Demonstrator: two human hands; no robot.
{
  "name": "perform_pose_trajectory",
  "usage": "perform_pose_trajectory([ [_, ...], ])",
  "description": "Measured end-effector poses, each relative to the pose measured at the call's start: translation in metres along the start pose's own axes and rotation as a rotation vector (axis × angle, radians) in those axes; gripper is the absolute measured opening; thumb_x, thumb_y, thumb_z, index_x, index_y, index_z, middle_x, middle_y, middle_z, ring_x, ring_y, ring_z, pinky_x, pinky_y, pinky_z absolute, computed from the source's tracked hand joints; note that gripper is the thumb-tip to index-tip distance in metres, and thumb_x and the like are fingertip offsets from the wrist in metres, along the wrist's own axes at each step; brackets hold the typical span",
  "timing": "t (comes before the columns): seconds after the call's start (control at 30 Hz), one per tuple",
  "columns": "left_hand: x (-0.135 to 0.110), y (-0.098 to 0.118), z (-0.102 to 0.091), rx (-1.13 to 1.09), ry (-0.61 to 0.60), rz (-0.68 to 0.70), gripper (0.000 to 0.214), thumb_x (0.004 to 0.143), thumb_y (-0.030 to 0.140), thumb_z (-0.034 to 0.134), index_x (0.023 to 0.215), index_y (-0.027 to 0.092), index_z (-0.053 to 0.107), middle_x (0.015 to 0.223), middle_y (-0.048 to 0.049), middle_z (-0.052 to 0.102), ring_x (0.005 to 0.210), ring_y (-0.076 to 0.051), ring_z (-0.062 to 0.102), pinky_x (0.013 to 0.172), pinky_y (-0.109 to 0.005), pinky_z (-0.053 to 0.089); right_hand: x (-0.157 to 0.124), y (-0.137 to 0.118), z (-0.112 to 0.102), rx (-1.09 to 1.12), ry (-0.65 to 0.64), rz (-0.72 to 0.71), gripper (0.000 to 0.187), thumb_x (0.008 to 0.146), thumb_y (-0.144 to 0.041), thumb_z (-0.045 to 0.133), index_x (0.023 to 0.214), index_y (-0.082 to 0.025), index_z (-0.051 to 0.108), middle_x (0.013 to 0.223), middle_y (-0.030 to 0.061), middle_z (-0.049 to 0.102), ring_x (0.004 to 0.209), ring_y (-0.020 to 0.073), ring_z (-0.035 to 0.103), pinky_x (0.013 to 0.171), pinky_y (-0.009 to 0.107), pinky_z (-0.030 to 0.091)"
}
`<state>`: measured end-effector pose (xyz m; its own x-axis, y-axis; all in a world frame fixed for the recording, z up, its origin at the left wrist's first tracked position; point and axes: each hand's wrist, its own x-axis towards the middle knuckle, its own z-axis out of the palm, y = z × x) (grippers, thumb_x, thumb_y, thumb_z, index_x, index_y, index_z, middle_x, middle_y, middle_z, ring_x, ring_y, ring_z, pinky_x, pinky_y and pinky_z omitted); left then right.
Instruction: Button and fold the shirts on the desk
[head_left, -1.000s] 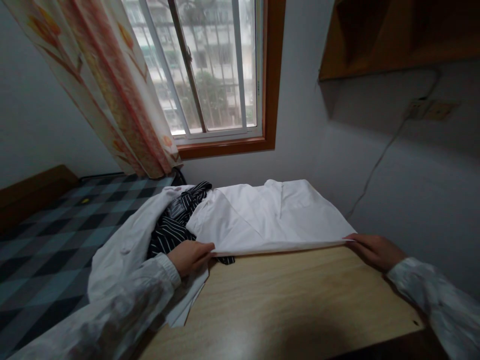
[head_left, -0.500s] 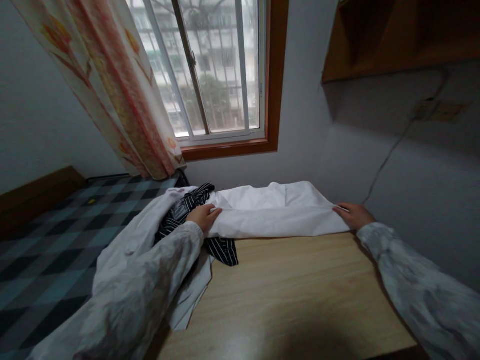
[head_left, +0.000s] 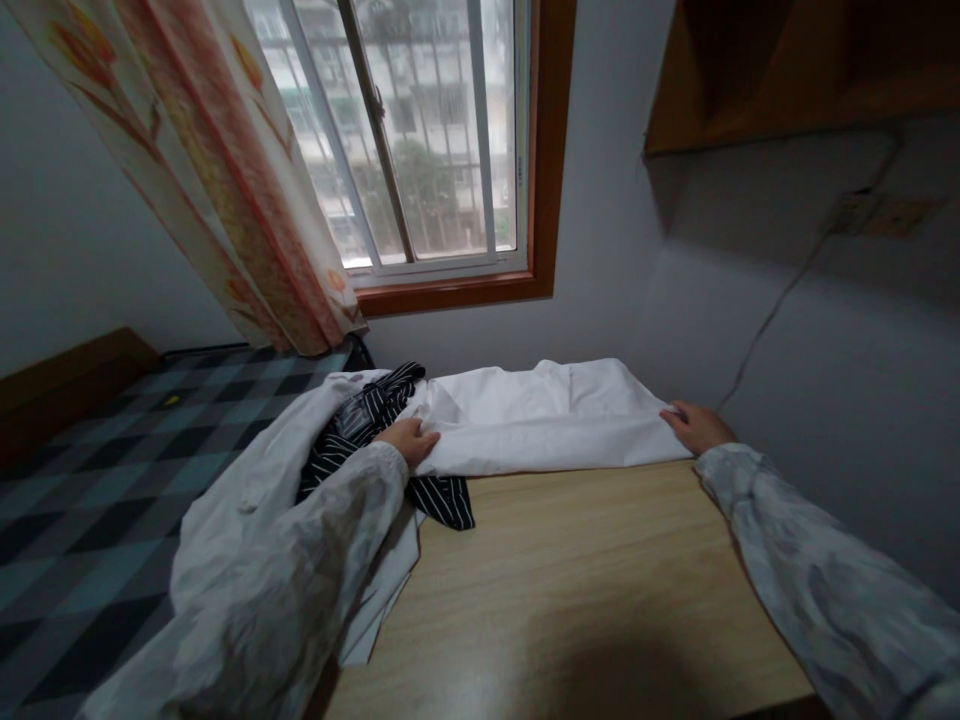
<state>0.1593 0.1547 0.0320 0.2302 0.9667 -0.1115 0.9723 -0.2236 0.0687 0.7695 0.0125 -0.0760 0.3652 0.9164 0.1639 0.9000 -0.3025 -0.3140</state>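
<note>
A white garment [head_left: 555,400] is spread over the far part of the wooden table [head_left: 585,570], with a strip folded over along its near edge. My left hand [head_left: 409,442] is closed on the left end of this fold, thumb on top and fingers mostly hidden. At the far right my right hand [head_left: 697,426] pinches the other end of the fold. Beside my left hand a black, white-striped cloth [head_left: 442,500] lies bunched, partly under my forearm and the white fabric. More of the white fabric hangs to the left, over the table's edge.
To the left is a bed with a checked cover [head_left: 90,480]. A flowered curtain [head_left: 217,190] hangs by the window [head_left: 420,160]. A wooden shelf [head_left: 795,100] juts from the right wall above a socket [head_left: 855,212] and its cable [head_left: 772,310].
The folded strip lies a little flatter on the table. My right hand has shifted slightly left with its end. My left hand stays at the fold, and the view has tilted slightly.
</note>
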Motion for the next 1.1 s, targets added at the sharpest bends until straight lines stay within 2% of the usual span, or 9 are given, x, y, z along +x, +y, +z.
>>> perform_pose_trajectory([
  [0.23,-0.016,0.003,0.007,0.077,0.081,-0.057,0.047,0.105,0.052,0.038,0.11,0.022,0.074,0.117,-0.0136,0.078,0.107,-0.031,0.073,0.086,-0.038,0.051,0.0,0.002,0.005,0.04,0.042,0.051,0.044,0.103,-0.051,0.048,0.118,-0.021,0.077,0.109,0.0135,0.08,0.091,0.0269,0.07,0.075,0.033,0.045],
  [0.33,-0.028,0.01,-0.002,0.129,0.117,-0.089,0.05,0.105,0.056,0.038,0.115,0.02,0.071,0.114,-0.0164,0.078,0.104,-0.034,0.075,0.087,-0.042,0.053,-0.001,-0.003,-0.001,0.001,0.057,0.114,0.047,0.104,-0.055,0.046,0.12,-0.021,0.075,0.109,0.0145,0.079,0.091,0.028,0.07,0.077,0.035,0.046],
  [0.4,-0.039,0.018,-0.012,0.158,0.204,-0.058,0.052,0.105,0.057,0.042,0.121,0.015,0.069,0.117,-0.0194,0.076,0.107,-0.036,0.073,0.093,-0.045,0.053,-0.004,-0.011,-0.008,-0.06,0.156,0.103,0.048,0.102,-0.053,0.049,0.123,-0.018,0.073,0.113,0.0178,0.077,0.1,0.0313,0.069,0.085,0.039,0.048],
  [0.5,-0.061,0.041,-0.015,0.212,0.386,0.227,0.05,0.105,0.049,0.046,0.131,0.011,0.065,0.137,-0.0229,0.068,0.128,-0.037,0.064,0.11,-0.05,0.047,-0.016,-0.042,-0.014,-0.121,0.399,-0.035,0.052,0.098,-0.046,0.054,0.132,-0.009,0.066,0.132,0.0255,0.069,0.122,0.0398,0.061,0.104,0.052,0.046],
  [0.57,-0.074,0.066,-0.003,0.176,0.418,0.493,0.048,0.108,0.041,0.042,0.141,0.013,0.061,0.153,-0.0181,0.06,0.141,-0.032,0.056,0.124,-0.048,0.037,-0.031,-0.079,-0.013,-0.052,0.438,-0.212,0.054,0.099,-0.041,0.052,0.141,-0.008,0.061,0.145,0.0259,0.062,0.135,0.0405,0.055,0.115,0.057,0.041],
  [0.67,-0.084,0.103,0.031,0.111,0.371,0.736,0.052,0.111,0.039,0.036,0.155,0.017,0.054,0.167,-0.0111,0.049,0.156,-0.026,0.042,0.133,-0.045,0.025,-0.062,-0.151,-0.002,0.104,0.283,-0.51,0.059,0.103,-0.04,0.048,0.158,-0.016,0.049,0.162,0.0184,0.052,0.152,0.0353,0.044,0.127,0.056,0.031],
  [0.83,-0.07,0.126,0.08,-0.001,0.31,0.733,0.072,0.11,0.057,0.036,0.169,0.016,0.036,0.174,-0.0129,0.037,0.162,-0.028,0.034,0.135,-0.049,0.022,-0.101,-0.244,0.026,0.249,-0.047,-0.785,0.068,0.109,-0.043,0.041,0.173,-0.025,0.026,0.177,0.0084,0.03,0.164,0.0291,0.028,0.132,0.055,0.024],
  [0.93,-0.064,0.118,0.091,-0.033,0.26,0.709,0.076,0.109,0.061,0.035,0.17,0.017,0.033,0.175,-0.0125,0.035,0.163,-0.028,0.033,0.134,-0.049,0.023,-0.103,-0.258,0.038,0.249,-0.133,-0.771,0.067,0.11,-0.048,0.043,0.172,-0.025,0.03,0.176,0.0102,0.032,0.163,0.029,0.03,0.132,0.056,0.027],
  [1.1,-0.066,0.101,0.094,-0.026,0.239,0.558,0.077,0.107,0.068,0.036,0.168,0.022,0.038,0.176,-0.0106,0.032,0.163,-0.031,0.03,0.134,-0.054,0.023,-0.094,-0.24,0.049,0.167,-0.169,-0.731,0.073,0.108,-0.06,0.048,0.17,-0.023,0.036,0.176,0.0119,0.032,0.163,0.0308,0.03,0.132,0.056,0.026],
])
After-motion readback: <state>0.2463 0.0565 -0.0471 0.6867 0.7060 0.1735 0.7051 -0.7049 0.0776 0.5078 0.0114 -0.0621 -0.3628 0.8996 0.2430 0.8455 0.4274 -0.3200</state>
